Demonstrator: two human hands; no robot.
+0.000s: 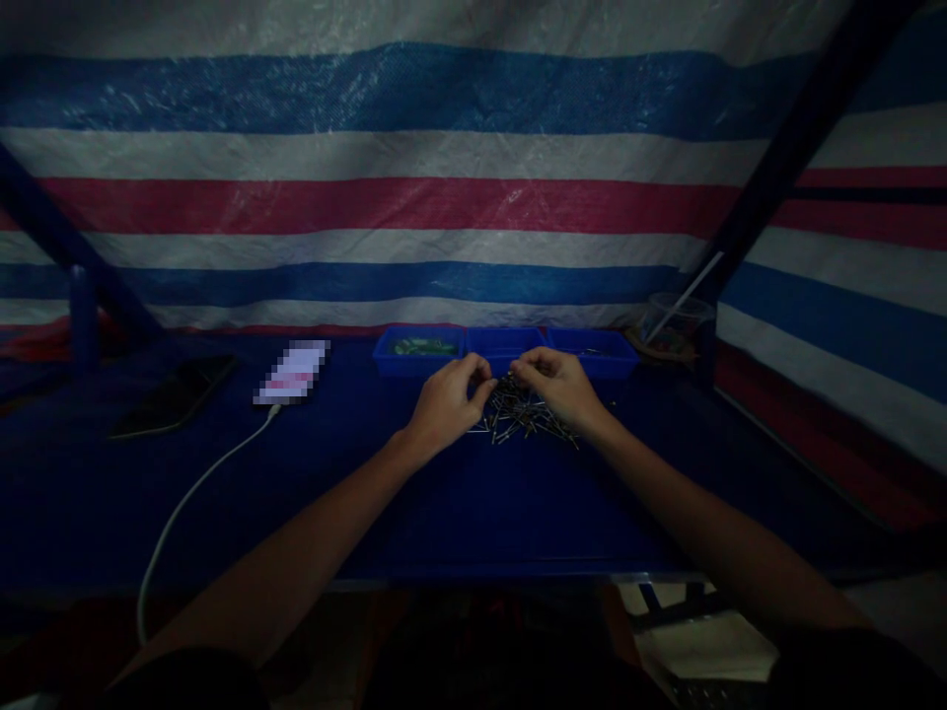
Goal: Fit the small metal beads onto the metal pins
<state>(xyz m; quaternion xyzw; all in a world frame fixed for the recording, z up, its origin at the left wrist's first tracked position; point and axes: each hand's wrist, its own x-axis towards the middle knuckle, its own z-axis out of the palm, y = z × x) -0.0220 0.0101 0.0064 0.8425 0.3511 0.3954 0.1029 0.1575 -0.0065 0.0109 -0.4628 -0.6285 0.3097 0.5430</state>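
Observation:
A loose heap of thin, shiny metal pins lies on the dark blue tabletop; their exact kind is too small to tell. At the left side of the heap, my left hand has its thumb and index finger curled together in a pinch. My right hand pinches in the same way over the heap's upper right side. Whatever sits between the fingertips of either hand is too small and dark to make out. Just behind the hands, a blue tray stands between two others.
The left blue tray holds greenish pieces; the right blue tray contains a few thin pieces. A lit phone with a white cable and a dark phone lie leftward. A clear cup stands at back right.

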